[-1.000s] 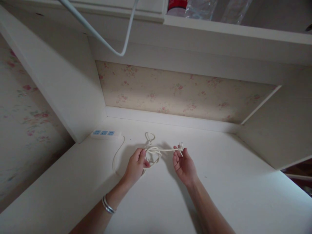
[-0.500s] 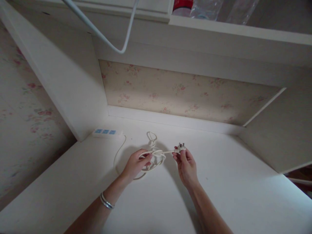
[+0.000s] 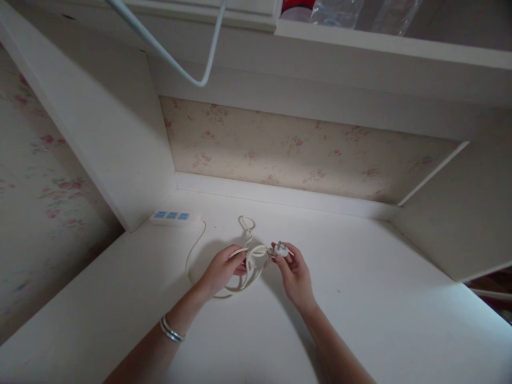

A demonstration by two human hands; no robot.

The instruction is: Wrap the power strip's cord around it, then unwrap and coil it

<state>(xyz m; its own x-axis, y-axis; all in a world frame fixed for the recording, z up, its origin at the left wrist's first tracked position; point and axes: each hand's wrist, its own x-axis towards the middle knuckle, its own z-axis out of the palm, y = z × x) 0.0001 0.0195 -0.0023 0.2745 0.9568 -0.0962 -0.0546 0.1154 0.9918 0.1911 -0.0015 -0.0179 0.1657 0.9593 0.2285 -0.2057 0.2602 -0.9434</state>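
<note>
A white power strip [image 3: 172,216] with blue sockets lies at the back left of the white desk [image 3: 248,341]. Its pale power cord [image 3: 194,246] runs from the strip's right end into loose coils in front of me. My left hand [image 3: 224,268], with silver bangles on the wrist, pinches the coils at their left side. My right hand [image 3: 295,273] grips the white plug [image 3: 280,249] at the cord's end, its metal prongs facing up and away. The plug is close beside the coils. A small twisted loop of cord rests on the desk behind them.
A white shelf [image 3: 340,40] crosses overhead, with clear plastic bottles [image 3: 336,12] and a red item [image 3: 298,9] on it. A bent pale rod or cable [image 3: 200,82] hangs at upper left. White side panels [image 3: 132,154] stand left and right; floral wallpaper [image 3: 296,144] covers the back.
My right hand has moved left with the plug, bringing it nearer the coils, and the plug has tilted. The coils hang a little looser at my left hand.
</note>
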